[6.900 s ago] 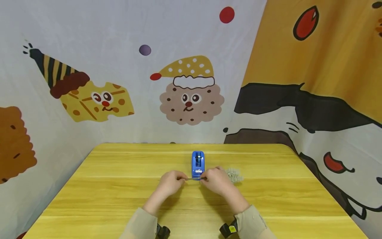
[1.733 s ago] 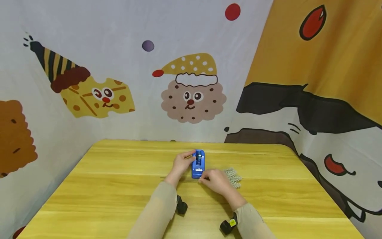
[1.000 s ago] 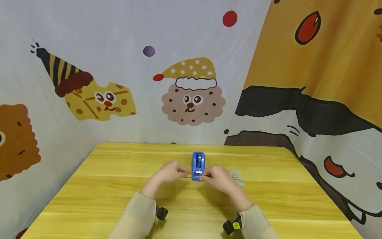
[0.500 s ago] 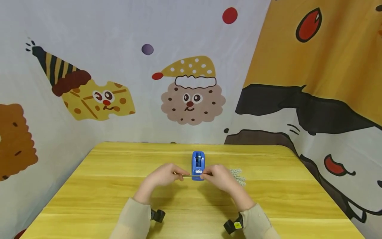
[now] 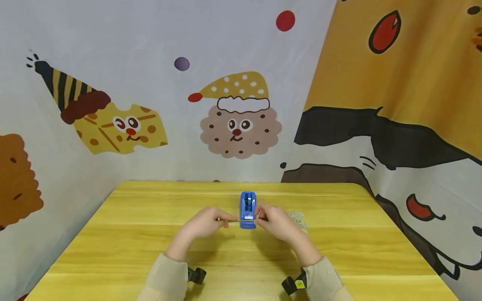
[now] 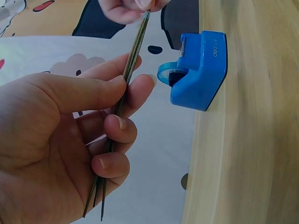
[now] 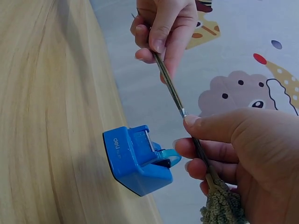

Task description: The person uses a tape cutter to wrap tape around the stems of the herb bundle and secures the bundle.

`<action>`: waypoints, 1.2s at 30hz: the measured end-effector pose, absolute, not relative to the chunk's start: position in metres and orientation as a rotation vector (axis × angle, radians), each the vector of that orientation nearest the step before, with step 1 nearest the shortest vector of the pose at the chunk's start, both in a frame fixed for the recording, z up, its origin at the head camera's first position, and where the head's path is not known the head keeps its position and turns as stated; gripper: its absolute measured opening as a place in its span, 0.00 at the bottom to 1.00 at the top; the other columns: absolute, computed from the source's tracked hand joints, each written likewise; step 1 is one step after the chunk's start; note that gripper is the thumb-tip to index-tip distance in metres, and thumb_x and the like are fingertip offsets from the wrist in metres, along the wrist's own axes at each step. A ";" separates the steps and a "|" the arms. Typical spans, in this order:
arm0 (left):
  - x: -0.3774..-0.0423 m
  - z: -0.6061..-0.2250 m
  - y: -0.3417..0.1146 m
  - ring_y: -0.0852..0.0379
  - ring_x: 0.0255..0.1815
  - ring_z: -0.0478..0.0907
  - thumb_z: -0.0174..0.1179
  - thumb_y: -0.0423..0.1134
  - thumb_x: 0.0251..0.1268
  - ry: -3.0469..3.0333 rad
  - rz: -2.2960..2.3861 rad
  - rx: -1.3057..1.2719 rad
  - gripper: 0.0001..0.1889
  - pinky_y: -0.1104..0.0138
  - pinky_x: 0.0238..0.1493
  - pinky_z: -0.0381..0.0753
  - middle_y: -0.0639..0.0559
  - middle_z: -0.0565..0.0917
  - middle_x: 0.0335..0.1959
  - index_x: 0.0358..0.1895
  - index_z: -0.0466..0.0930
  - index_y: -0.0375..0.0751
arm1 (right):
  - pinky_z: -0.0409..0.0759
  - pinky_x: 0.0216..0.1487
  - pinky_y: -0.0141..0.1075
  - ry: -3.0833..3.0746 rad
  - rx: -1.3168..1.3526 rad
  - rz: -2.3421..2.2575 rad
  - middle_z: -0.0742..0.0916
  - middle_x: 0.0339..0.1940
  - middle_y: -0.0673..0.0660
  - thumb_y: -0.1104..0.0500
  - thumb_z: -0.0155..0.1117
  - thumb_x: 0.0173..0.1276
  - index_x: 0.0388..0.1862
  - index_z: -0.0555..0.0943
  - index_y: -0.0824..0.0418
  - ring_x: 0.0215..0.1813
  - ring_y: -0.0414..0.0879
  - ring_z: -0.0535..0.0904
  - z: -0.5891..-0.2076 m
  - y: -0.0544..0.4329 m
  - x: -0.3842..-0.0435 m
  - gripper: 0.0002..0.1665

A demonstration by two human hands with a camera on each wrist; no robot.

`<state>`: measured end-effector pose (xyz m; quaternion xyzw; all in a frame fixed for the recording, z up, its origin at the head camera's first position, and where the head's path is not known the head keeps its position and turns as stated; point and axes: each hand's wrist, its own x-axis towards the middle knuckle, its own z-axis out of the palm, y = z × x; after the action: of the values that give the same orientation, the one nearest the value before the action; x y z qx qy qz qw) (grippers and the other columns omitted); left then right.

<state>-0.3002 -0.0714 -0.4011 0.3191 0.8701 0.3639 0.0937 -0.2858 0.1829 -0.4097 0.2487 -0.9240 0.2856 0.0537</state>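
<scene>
A thin bunch of flower stems (image 6: 132, 59) with fluffy grey-green heads (image 7: 222, 205) spans both hands, held sideways above the table. My left hand (image 5: 205, 221) grips the bare stem ends, thumb on top and fingers curled beneath. Nearer the heads, my right hand (image 5: 278, 223) pinches the bunch between thumb and fingers. A shiny bit of clear tape (image 7: 183, 112) shows on the stems right at the right thumb tip. Just beyond the stems stands a blue tape dispenser (image 5: 247, 225), its roll (image 7: 169, 158) visible in the right wrist view; neither hand holds it.
The wood-grain table (image 5: 132, 242) reaches back to a cartoon-printed cloth (image 5: 150, 167). Black wrist cameras (image 5: 197, 276) hang under both forearms, close over the tabletop.
The left hand was at the dispenser's roll 1.7 seconds ago; since then it has come back to grip the stems. The bunch, earlier low by the table, is now lifted in front of the dispenser.
</scene>
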 end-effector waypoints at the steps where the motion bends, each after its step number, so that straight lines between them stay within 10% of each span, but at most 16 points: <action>1: -0.300 -0.402 -0.072 0.63 0.13 0.55 0.50 0.23 0.66 2.584 1.084 0.952 0.20 0.73 0.15 0.59 0.46 0.86 0.40 0.54 0.84 0.43 | 0.76 0.25 0.30 -2.800 0.758 0.858 0.80 0.25 0.45 0.62 0.67 0.66 0.38 0.77 0.59 0.25 0.37 0.73 -0.410 0.182 -0.286 0.06; 27: -0.297 -0.400 -0.076 0.63 0.11 0.52 0.48 0.22 0.65 2.629 1.056 0.893 0.23 0.74 0.14 0.57 0.51 0.86 0.41 0.54 0.85 0.48 | 0.76 0.28 0.29 -2.755 0.842 0.710 0.86 0.36 0.48 0.63 0.63 0.68 0.44 0.86 0.57 0.27 0.35 0.74 -0.416 0.173 -0.283 0.08; 36: -0.296 -0.397 -0.074 0.63 0.13 0.54 0.49 0.22 0.65 2.610 1.051 0.934 0.21 0.73 0.15 0.58 0.48 0.86 0.41 0.54 0.84 0.43 | 0.75 0.29 0.30 -2.736 0.804 0.569 0.86 0.31 0.49 0.59 0.75 0.54 0.38 0.83 0.56 0.29 0.39 0.77 -0.419 0.173 -0.283 0.13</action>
<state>-0.2964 -0.0738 -0.3969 0.3137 0.8770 0.3531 0.0884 -0.2829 0.1732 -0.4189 0.2745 -0.9345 0.1943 0.1166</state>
